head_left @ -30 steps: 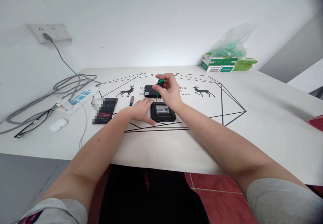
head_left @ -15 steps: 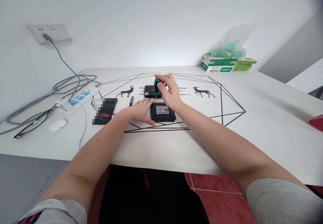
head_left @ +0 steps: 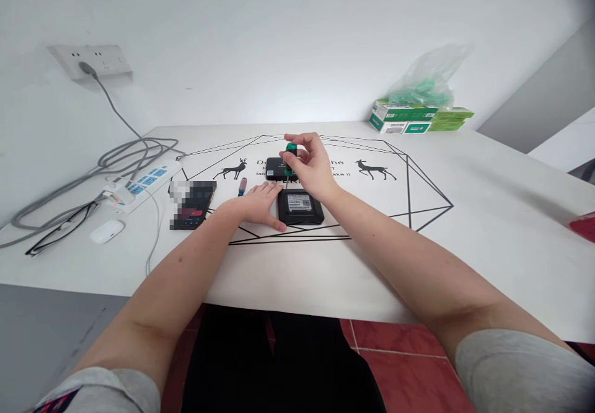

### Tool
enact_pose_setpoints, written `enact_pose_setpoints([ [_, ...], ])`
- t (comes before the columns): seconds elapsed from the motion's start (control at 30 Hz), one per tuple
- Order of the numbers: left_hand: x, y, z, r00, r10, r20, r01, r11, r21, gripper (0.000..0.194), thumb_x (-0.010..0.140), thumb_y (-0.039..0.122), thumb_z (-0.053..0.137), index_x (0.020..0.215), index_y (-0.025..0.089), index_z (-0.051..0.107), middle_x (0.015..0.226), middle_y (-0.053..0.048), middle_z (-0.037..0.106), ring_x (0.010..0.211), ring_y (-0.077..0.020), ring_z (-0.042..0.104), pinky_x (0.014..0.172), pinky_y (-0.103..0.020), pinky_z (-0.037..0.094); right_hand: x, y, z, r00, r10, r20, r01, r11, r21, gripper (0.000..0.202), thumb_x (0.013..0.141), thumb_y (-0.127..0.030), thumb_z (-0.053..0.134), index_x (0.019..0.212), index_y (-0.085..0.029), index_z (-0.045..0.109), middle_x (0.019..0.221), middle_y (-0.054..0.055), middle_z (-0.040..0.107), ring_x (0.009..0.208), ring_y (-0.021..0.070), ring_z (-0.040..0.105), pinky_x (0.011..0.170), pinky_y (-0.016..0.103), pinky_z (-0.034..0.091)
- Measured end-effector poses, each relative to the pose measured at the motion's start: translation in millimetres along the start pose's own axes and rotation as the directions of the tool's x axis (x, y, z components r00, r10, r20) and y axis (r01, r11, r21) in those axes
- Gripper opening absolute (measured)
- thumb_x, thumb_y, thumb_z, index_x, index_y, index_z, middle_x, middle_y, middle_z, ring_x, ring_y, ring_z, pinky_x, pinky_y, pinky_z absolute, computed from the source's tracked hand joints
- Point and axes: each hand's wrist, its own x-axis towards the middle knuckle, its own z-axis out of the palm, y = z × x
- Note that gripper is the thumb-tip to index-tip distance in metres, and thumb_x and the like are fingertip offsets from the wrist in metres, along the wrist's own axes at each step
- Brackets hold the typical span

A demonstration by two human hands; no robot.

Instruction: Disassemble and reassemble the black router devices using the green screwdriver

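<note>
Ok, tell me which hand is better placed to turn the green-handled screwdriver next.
Probably the right hand: it grips the green-handled screwdriver, pointed down toward the far left corner of the black case. The left hand lies spread along the case's left side, holding no tool.

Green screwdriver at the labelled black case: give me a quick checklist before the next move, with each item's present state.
1. Green screwdriver gripped: ok, between the fingers and thumb of the right hand.
2. Tip seated: cannot tell; the shaft points down at the far left corner of the labelled black case, but the tip is too small to make out.
3. Case lying flat, label up: ok.
4. Left hand steadying the case: cannot tell; it lies spread at the left side, pressure not visible.
5. Second screwdriver apart from the case: ok, beyond the left hand.
</note>
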Motion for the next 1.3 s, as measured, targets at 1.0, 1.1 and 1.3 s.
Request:
enact_pose_setpoints([
  [1.0,-1.5,0.8,-1.0,1.000,0.007,-0.004,-0.007,1.000,-0.012,0.153,0.065,0.101,0.066,0.180,0.021,0.005,0.187,-0.017,0.005,0.172,-0.0462,0.002,0.138,-0.060,0.010,2.0,-2.9,-3.6,0.992,-0.085,-0.098,0.064,0.977,-0.202,0.025,0.097,-0.048,0.071,0.115,-0.032,0.067,0.125,0.006,0.065,0.105,0.0220,0.066,0.087,0.041,0.062],
  [1.1,-2.1,1.8,-1.7,1.000,0.003,0.000,-0.003,1.000,-0.015,0.152,0.065,0.100,0.066,0.180,0.021,0.006,0.187,-0.017,0.004,0.172,-0.0463,0.002,0.138,-0.060,0.011,0.8,-3.4,-0.7,0.997,-0.019,-0.072,0.013,0.996,-0.089,0.030,0.094,-0.048,0.075,0.113,-0.032,0.058,0.142,0.006,0.064,0.104,0.0207,0.070,0.087,0.042,0.063],
  [1.3,-3.2,4.6,-3.4,1.000,0.001,-0.001,-0.001,1.000,-0.005,0.152,0.066,0.100,0.066,0.179,0.018,0.008,0.187,-0.019,0.006,0.172,-0.0459,0.003,0.138,-0.060,0.011,-3.2,-8.8,0.5,0.997,0.009,-0.077,-0.017,0.994,-0.105,0.034,0.091,-0.048,0.080,0.109,-0.032,0.057,0.144,0.003,0.072,0.083,0.0174,0.066,0.086,0.048,0.064],
])
